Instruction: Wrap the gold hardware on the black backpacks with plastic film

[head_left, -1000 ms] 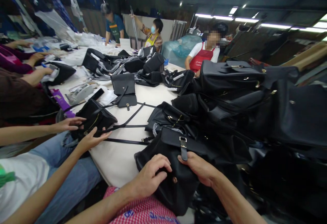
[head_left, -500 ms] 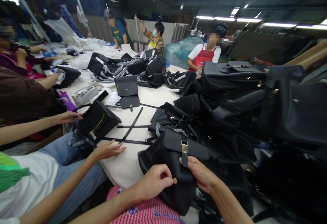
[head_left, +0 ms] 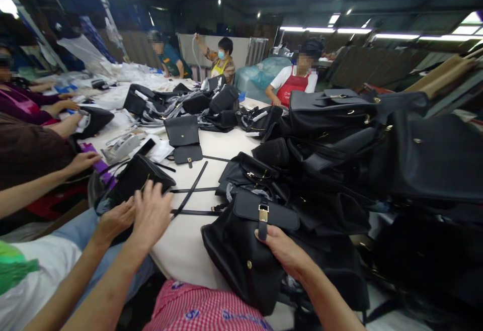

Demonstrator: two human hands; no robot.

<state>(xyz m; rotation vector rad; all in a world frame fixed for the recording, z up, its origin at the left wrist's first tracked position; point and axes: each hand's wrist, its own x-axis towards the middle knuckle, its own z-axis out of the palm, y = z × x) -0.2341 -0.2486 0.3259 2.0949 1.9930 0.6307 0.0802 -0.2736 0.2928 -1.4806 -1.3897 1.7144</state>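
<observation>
A black backpack (head_left: 241, 240) leans at the table's near edge, above my checked apron (head_left: 204, 306). My right hand (head_left: 283, 248) pinches the end of its flap strap, just below the gold buckle (head_left: 263, 213). A round gold stud (head_left: 249, 265) shows on the bag's front under the raised flap. Off to the left, my left hand (head_left: 153, 215) is slightly blurred, its fingers spread and nothing seen in them. It overlaps a smaller black bag (head_left: 134, 177) with a gold zip, close to a co-worker's hand (head_left: 116, 218); whether they touch I cannot tell.
Black bags (head_left: 332, 119) are heaped high on the right, with another pile (head_left: 188, 102) further back. Loose black straps (head_left: 190, 190) cross the white table (head_left: 226, 142). A flat black bag (head_left: 183, 140) lies mid-table. Co-workers sit at left and a person in a red apron (head_left: 292, 87) stands opposite.
My left hand has left the gold stud and moved left and up, its fingers opening. My right hand still grips the strap. The co-worker's near hand has drawn back left.
</observation>
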